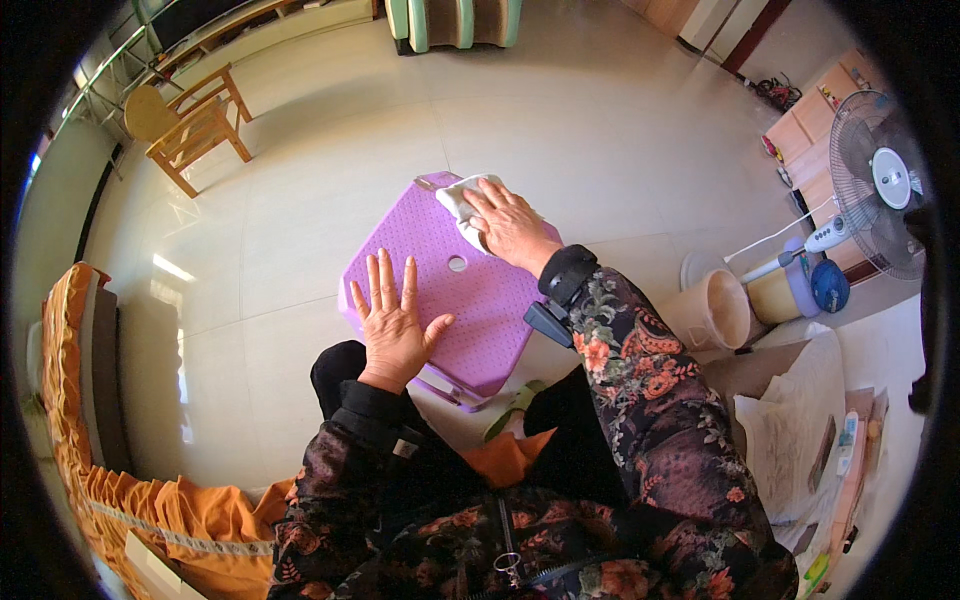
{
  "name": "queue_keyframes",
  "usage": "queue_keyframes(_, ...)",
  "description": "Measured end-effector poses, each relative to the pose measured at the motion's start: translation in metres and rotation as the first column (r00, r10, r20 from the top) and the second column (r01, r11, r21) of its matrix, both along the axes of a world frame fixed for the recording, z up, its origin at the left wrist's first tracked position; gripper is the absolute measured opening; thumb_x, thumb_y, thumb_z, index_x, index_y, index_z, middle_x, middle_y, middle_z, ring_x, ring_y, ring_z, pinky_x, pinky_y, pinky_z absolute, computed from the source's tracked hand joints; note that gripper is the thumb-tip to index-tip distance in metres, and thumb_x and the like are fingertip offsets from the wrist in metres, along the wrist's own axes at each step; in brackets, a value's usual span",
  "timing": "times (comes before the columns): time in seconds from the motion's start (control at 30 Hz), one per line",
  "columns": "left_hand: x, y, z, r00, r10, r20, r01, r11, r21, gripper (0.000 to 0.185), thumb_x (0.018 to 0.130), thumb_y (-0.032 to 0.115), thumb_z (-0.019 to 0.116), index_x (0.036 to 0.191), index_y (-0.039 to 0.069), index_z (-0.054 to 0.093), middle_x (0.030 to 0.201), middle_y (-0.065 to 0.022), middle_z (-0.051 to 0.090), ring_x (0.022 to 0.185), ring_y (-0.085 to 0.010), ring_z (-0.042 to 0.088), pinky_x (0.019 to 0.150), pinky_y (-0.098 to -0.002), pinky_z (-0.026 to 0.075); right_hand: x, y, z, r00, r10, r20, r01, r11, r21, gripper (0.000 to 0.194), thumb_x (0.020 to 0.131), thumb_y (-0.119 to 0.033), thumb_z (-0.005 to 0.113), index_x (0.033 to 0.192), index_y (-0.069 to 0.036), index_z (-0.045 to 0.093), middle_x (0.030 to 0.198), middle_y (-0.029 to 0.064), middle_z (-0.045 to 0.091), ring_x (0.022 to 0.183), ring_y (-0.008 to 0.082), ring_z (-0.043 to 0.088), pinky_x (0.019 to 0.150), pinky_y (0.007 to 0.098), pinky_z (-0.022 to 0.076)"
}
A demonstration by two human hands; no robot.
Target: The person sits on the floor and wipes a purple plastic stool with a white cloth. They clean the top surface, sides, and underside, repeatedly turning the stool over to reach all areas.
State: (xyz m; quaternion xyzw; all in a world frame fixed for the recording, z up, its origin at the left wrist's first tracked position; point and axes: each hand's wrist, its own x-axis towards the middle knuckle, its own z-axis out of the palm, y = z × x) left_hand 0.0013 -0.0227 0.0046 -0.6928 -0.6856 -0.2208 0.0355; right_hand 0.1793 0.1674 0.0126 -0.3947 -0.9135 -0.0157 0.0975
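Before me on the tiled floor stands a purple plastic stool (480,322), its top dotted and pierced by a round hole. My left hand (396,330) is spread over the near left part of the stool top, fingers apart, holding nothing. At the far right edge, my right hand (510,225) presses a white cloth (463,206) against the top. Part of the cloth is hidden under the palm and fingers.
A wooden chair (191,131) stands far left. To the right are a beige bin (709,311), a standing fan (874,180) and a blue ball (830,286). An orange-covered seat (187,506) lies at near left. A green slipper (517,405) shows below the stool.
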Motion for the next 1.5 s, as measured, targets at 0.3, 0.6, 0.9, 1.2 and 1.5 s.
queue_keyframes(0.3,0.000,0.000,-0.002,1.000,-0.002,-0.028,0.003,1.000,0.013,0.084,0.085,0.061,0.054,0.148,0.011,0.031,0.157,-0.0221,0.010,0.146,-0.0376,0.007,0.113,-0.0603,0.003,0.061,-0.041,-0.017,0.968,-0.104,-0.229,0.131,0.986,0.105,0.046,0.094,-0.026,0.047,0.135,-0.005,0.046,0.134,0.0218,0.044,0.123,0.0389,0.043,0.104,0.0472,0.0353)
queue_keyframes(0.6,0.001,0.002,-0.005,0.996,-0.001,-0.087,0.000,1.000,-0.006,0.079,0.085,0.057,0.057,0.147,0.013,0.035,0.156,-0.0197,0.015,0.146,-0.0353,0.010,0.113,-0.0605,0.004,0.054,-0.166,-0.020,0.955,-0.082,-0.285,0.085,0.996,-0.003,0.051,0.093,-0.030,0.049,0.135,0.000,0.045,0.142,0.0289,0.034,0.135,0.0427,0.028,0.112,0.0582,0.0218)
queue_keyframes(0.9,-0.007,0.001,0.007,0.968,-0.175,-0.179,0.145,0.975,-0.169,0.085,0.083,0.072,0.044,0.145,0.014,0.040,0.153,-0.0105,0.030,0.144,-0.0336,0.019,0.112,-0.0610,0.006,0.034,-0.155,-0.013,0.952,-0.077,-0.297,0.094,0.995,0.043,0.051,0.092,-0.040,0.050,0.133,-0.010,0.052,0.145,0.0226,0.036,0.136,0.0393,0.030,0.112,0.0568,0.0217)
queue_keyframes(1.2,-0.015,0.000,0.025,0.896,-0.404,-0.187,0.319,0.875,-0.365,0.130,0.045,0.081,0.068,0.148,0.010,0.032,0.156,-0.0177,0.021,0.145,-0.0370,0.013,0.112,-0.0622,0.006,0.066,-0.049,-0.036,0.610,-0.334,-0.719,0.355,0.926,-0.129,0.042,0.093,-0.025,0.052,0.121,0.005,0.050,0.112,0.0266,0.057,0.108,0.0371,0.057,0.094,0.0469,0.0477)
queue_keyframes(1.5,-0.009,0.001,0.027,0.895,-0.412,-0.172,0.358,0.893,-0.273,0.126,0.045,0.079,0.070,0.146,0.010,0.036,0.153,-0.0190,0.027,0.144,-0.0370,0.019,0.111,-0.0616,0.008,0.088,-0.027,-0.071,0.221,-0.593,-0.774,0.035,0.798,-0.601,0.064,0.102,-0.047,0.021,0.141,0.002,0.037,0.133,0.0221,0.053,0.121,0.0261,0.053,0.100,0.0338,0.0411)
